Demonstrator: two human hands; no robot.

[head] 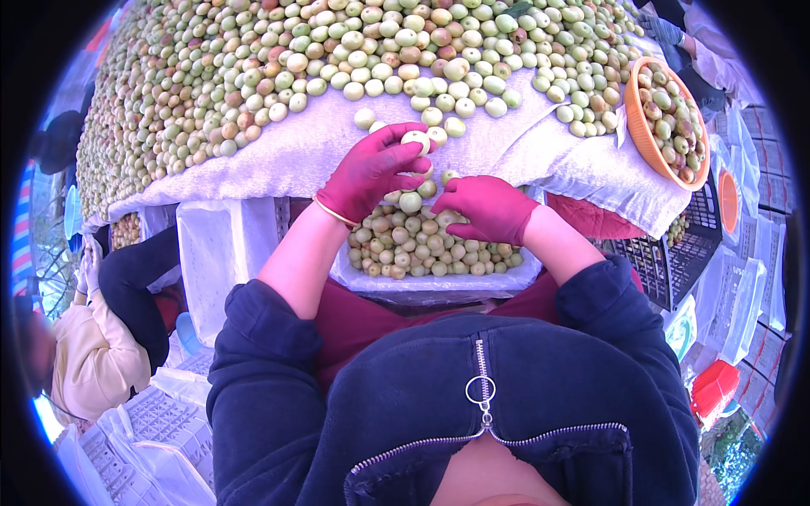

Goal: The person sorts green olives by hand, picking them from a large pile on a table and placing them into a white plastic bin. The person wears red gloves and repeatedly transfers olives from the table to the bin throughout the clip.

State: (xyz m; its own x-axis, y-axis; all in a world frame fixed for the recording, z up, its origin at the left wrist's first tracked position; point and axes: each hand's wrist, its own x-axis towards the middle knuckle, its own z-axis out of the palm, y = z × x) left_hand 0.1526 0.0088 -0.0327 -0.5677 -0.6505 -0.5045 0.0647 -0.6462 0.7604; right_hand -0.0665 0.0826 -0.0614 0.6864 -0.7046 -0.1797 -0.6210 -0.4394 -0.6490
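My left hand (380, 167), in a red glove, has its fingers closed around a pale green round fruit (416, 143) at the edge of the cloth-covered table. To its right is my right hand (487, 209), also red-gloved, palm down with curled fingers over a lined crate (436, 283) of the same fruit. A green fruit (448, 176) lies by its fingertips; whether the hand touches it I cannot tell. Between the hands, several fruits (410, 202) are above the crate. A large heap of green and reddish fruit (354, 57) covers the table beyond both hands.
An orange basket (664, 174) of fruit stands at the table's right edge, above a black plastic crate (658, 265). A white lined crate (212, 272) stands to the left. One person (98, 354) sits at far left; another person's gloved hand (664, 30) shows at upper right.
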